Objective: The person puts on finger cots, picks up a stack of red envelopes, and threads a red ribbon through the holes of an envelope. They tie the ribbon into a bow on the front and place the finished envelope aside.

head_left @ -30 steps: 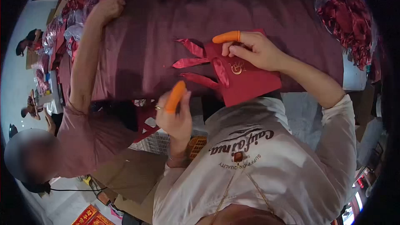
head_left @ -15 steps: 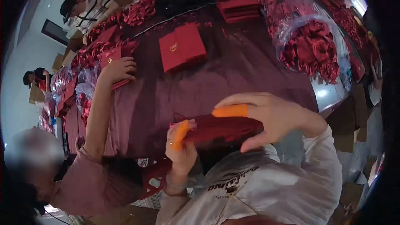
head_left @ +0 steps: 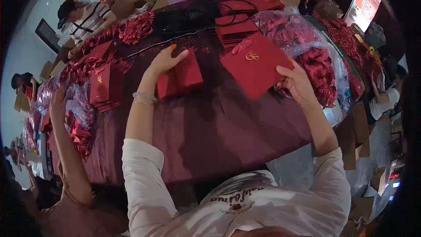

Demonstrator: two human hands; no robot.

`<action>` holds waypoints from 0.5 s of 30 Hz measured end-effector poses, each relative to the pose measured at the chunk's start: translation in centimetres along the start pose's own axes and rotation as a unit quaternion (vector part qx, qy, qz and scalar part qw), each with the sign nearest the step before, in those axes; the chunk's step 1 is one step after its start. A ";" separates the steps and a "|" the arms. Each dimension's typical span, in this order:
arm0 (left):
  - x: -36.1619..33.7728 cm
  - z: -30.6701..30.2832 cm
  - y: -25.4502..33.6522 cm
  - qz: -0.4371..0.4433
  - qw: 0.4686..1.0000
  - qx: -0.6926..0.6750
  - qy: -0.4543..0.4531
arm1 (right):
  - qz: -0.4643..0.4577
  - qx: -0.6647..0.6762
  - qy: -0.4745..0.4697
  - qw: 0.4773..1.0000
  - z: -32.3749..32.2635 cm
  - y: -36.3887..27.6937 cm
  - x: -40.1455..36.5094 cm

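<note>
My left hand (head_left: pixel 167 60) rests at the top edge of a stack of red folded bags (head_left: pixel 187 72) in the middle of the cloth, its thumb and an orange-covered fingertip apart. Out to the right, my right hand (head_left: pixel 298 81) grips the edge of a flat red bag (head_left: pixel 253 63) with gold lettering and a red ribbon near its top corner. That bag is raised and tilted in front of the plastic-wrapped red ribbons.
A dark red cloth (head_left: pixel 210 145) covers the table. Red bags (head_left: pixel 105 83) stand at left, beside a co-worker's raised arm (head_left: pixel 66 136). More red stacks (head_left: pixel 237 30) lie at the back. Plastic-wrapped red ribbons (head_left: pixel 318 68) are at right. Other people sit around.
My hands have moved away from my body, where they were around a dark red item. The left has reached the middle stack, the right is out with the bag. The co-worker's hand has left the left stack.
</note>
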State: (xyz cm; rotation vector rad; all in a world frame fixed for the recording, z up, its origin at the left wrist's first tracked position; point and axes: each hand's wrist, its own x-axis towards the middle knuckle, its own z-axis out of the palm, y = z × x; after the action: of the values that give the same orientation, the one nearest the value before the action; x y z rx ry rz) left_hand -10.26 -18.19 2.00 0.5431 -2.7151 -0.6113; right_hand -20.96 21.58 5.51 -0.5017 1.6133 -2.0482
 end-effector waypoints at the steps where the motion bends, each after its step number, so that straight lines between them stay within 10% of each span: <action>1: 0.3 0.0 -0.1 -0.064 0.995 -0.048 -0.051 | 0.039 0.044 -0.007 0.998 -0.9 0.7 0.2; 4: -0.5 -2.2 1.8 -0.061 0.971 -0.050 -0.227 | 0.135 0.129 -0.006 0.982 -0.7 0.8 0.4; 11: -1.9 7.0 -3.7 0.076 0.989 0.123 -0.022 | 0.230 0.176 -0.099 0.952 4.5 1.9 7.2; 15: -6.5 3.6 3.3 0.001 0.998 -0.053 -0.030 | 0.154 0.158 -0.139 0.965 9.7 6.9 12.2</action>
State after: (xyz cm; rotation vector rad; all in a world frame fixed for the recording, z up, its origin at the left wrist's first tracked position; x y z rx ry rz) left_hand -6.79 -11.42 -0.90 0.5032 -2.7193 -0.7766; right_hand -24.54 5.52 0.96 -0.3737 1.0985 -1.8550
